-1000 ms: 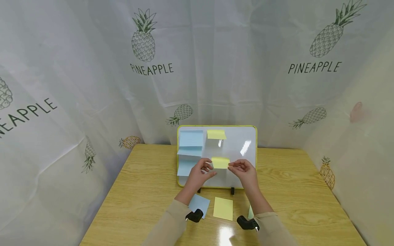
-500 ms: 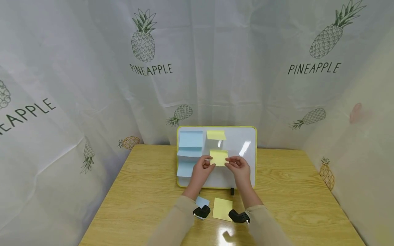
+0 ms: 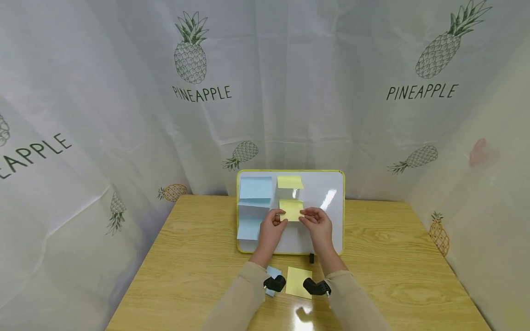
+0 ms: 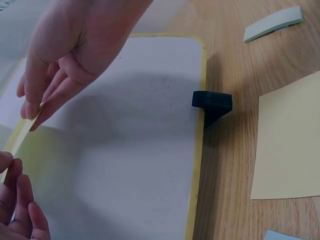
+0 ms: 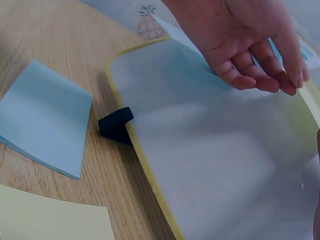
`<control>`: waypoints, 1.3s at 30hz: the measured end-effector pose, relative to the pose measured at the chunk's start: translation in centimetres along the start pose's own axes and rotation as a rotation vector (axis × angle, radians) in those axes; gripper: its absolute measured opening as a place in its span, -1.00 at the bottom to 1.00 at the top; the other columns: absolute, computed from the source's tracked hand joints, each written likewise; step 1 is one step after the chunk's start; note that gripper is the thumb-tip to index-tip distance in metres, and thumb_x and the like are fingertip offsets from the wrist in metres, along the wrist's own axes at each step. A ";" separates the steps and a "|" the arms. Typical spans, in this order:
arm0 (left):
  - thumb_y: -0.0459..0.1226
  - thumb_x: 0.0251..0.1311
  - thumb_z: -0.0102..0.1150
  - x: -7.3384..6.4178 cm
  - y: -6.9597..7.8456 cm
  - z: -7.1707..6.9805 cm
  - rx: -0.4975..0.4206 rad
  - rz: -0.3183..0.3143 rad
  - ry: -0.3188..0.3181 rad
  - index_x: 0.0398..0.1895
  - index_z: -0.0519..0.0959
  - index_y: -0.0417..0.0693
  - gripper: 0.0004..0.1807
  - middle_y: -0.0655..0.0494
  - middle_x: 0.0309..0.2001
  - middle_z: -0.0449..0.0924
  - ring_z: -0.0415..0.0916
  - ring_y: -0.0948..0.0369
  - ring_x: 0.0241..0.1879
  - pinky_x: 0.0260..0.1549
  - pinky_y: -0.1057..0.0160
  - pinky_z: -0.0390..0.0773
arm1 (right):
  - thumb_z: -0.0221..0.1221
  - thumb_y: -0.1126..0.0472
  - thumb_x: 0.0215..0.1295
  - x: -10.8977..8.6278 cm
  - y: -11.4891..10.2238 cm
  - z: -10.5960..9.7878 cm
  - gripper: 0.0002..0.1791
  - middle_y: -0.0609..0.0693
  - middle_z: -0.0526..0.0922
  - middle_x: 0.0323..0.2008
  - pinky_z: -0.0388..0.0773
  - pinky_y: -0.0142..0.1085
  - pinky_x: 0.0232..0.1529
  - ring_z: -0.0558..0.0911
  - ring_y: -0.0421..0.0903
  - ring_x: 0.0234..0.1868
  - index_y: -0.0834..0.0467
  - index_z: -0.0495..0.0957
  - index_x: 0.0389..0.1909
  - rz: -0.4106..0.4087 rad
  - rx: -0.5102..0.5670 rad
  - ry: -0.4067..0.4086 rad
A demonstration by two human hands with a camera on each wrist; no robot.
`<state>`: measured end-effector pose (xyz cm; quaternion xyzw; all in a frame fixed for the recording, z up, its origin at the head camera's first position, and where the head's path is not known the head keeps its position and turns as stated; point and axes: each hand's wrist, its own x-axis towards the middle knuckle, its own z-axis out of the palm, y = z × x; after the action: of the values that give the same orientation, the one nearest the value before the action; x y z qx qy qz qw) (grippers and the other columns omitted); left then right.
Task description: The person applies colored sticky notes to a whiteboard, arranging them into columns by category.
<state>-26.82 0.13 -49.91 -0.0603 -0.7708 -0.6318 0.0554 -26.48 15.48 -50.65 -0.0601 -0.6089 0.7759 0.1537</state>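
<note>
A yellow sticky note (image 3: 291, 210) is stretched between both hands in front of the whiteboard (image 3: 319, 239). My left hand (image 3: 271, 227) pinches its lower left corner, and my right hand (image 3: 319, 226) pinches the right one. In the left wrist view the note (image 4: 22, 135) shows nearly edge-on, its lower edge standing off the board. Above it on the board is another yellow sticky note (image 3: 290, 182). Blue sticky notes (image 3: 256, 187) run down the board's left side, partly behind my left hand.
On the wooden table (image 3: 198, 257), before the board, lie a yellow sticky pad (image 3: 299, 282) and a blue sticky pad (image 5: 47, 120). A pale green pad (image 4: 274, 23) lies to the right. Black feet (image 4: 214, 102) jut from the board's lower edge. A pineapple-print curtain (image 3: 298, 115) surrounds the table.
The lower yellow note has shifted left and slightly up with the hands. My left fingers, loosely apart at its left edge a second ago, have closed on its corner.
</note>
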 end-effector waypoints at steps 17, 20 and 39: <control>-0.36 0.22 0.29 0.4 -0.6 0.1 0.005 -0.045 0.001 -0.03 0.61 -0.07 -0.75 0.13 -0.37 0.45 0.41 0.23 -0.39 -0.40 0.27 0.47 | 0.31 0.55 0.11 0.2 0.4 0.2 -0.63 0.27 0.61 -0.10 0.58 -0.38 -0.14 0.64 -0.11 -0.18 0.42 0.47 -0.05 0.001 -0.019 -0.009; -0.36 0.23 0.28 0.5 -0.6 0.1 0.003 -0.050 -0.002 -0.02 0.60 -0.07 -0.75 0.12 -0.37 0.44 0.41 0.22 -0.39 -0.38 0.25 0.47 | 0.31 0.54 0.12 0.2 0.3 0.2 -0.63 0.28 0.60 -0.08 0.58 -0.38 -0.13 0.64 -0.11 -0.17 0.42 0.47 -0.04 0.003 -0.032 -0.017; -0.40 0.23 0.26 0.5 -0.3 0.0 -0.011 -0.040 -0.019 -0.03 0.59 -0.11 -0.76 0.14 -0.41 0.37 0.31 0.23 -0.42 -0.41 0.26 0.40 | 0.38 0.34 0.14 1.2 -1.3 -1.0 -0.74 0.07 0.63 -0.23 0.47 -0.31 -0.23 0.54 -0.08 -0.24 0.18 0.67 -0.11 -0.176 -0.529 -0.170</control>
<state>-27.36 0.08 -50.11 -0.0514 -0.7688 -0.6365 0.0350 -27.12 17.10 -49.52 0.0202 -0.8037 0.5760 0.1479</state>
